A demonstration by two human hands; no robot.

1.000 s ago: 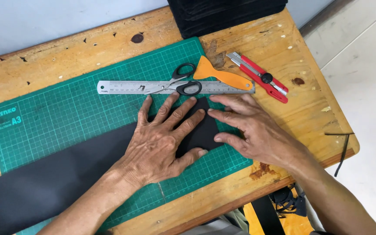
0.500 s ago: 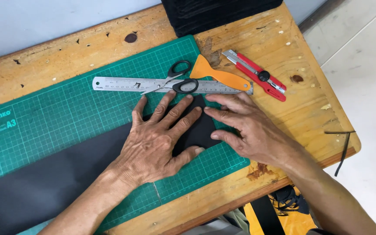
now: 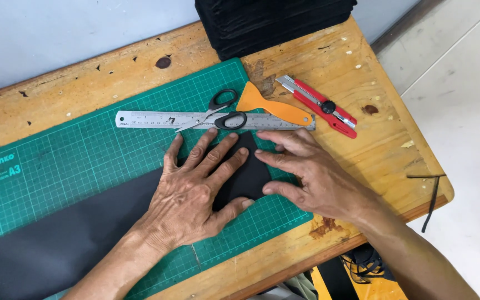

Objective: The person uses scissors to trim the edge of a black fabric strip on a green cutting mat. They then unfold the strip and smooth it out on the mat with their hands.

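Under the spread left hand (image 3: 193, 200) lies a black sheet (image 3: 56, 244), a long strip that runs from the near left corner across the green cutting mat (image 3: 73, 166) and ends in a folded, pointed tip just beyond the fingers. The left fingers (image 3: 218, 158) are apart and flat, pressing the fold down; the thumb hooks round its near edge. Just right of them, the right hand (image 3: 312, 178) rests with its fingers apart too, fingertips touching the right edge of the tip, and it clamps nothing.

To do this pressing well, I judge the palm should stay heavy on the body of the strip while the right fingertips run along the folded edge, so the crease sets straight. The mat's grid lines offer a check: keeping the edge parallel to them would show any skew. Pressure should come straight down, since a sideways push could slide the sheet.

Just beyond the fingertips, a steel ruler (image 3: 151, 119) lies across the mat, with black-handled scissors (image 3: 218, 111) on top of it and an orange scraper (image 3: 273, 108) overlapping its right end. Further right on the wooden tabletop (image 3: 384, 139) sits a red utility knife (image 3: 320, 105). Farthest off, a stack of black material (image 3: 273, 22) sits at the far edge.
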